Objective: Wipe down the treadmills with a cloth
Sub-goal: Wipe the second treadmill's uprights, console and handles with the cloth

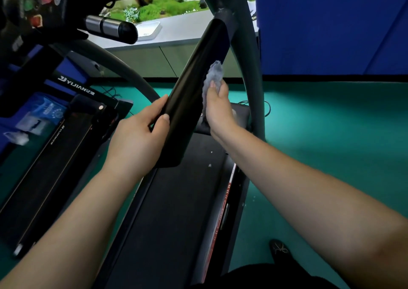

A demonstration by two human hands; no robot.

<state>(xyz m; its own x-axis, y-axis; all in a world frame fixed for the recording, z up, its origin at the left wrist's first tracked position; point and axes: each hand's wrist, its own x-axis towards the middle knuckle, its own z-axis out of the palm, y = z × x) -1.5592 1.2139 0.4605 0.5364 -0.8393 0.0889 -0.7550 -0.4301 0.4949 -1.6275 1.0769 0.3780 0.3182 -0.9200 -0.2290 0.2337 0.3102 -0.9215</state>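
Grey cloth [213, 74] x1 in R hand [218, 109], handrail [196, 77] x1.

Grey crumpled cloth [213, 77] pressed against right side of glossy black treadmill handrail [194, 85], slanting upward.

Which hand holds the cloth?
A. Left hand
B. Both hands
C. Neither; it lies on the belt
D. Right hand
D: the right hand holds the grey cloth against the black handrail, while the left hand grips the handrail lower down with no cloth in it.
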